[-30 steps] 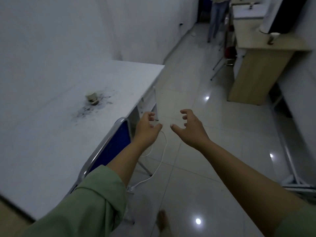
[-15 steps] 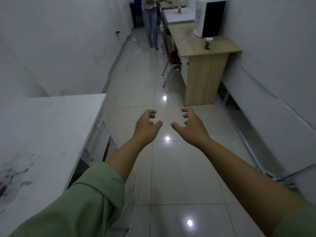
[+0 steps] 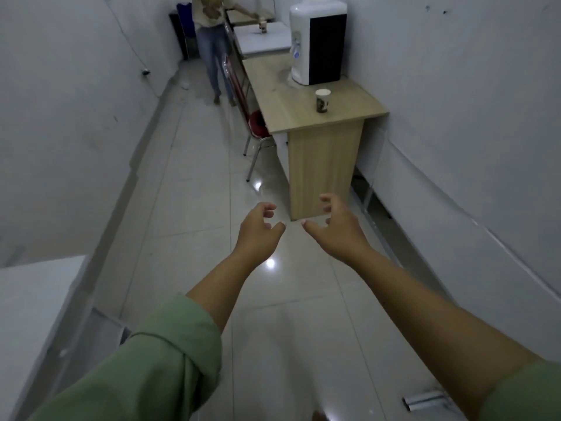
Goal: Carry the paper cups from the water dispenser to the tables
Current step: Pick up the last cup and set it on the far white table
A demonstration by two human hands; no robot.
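Wood-grain table (image 3: 291,110) ahead and to your right, set against the right wall. On it stands one paper cup (image 3: 322,100), upright, long axis vertical, near the front end of the top. The water dispenser (image 3: 318,41) sits behind it, close but apart.

Both hands are empty and held out over the floor (image 3: 188,208). Left hand (image 3: 258,230) and right hand (image 3: 338,227) ride side by side, near each other but not touching, fingers loosely curled and spread, gripping nothing.

Key relation: the cup lies forward of the hands and above them in the frame, slightly to the right, well apart from both. Your right hand is the nearer one, lined up almost under the cup; the left would have to cross over. A side grasp around the cup wall with the right hand looks the natural approach once you close the gap.

Whether the cup holds water cannot be read from here; treat it as full and keep it level.

Far end of the corridor: another person (image 3: 214,41) stands by a white table (image 3: 264,41) with what may be a second cup on it, too small to be sure. A red chair (image 3: 258,124) is tucked beside the wood table. White table edge (image 3: 33,299) at your lower left.
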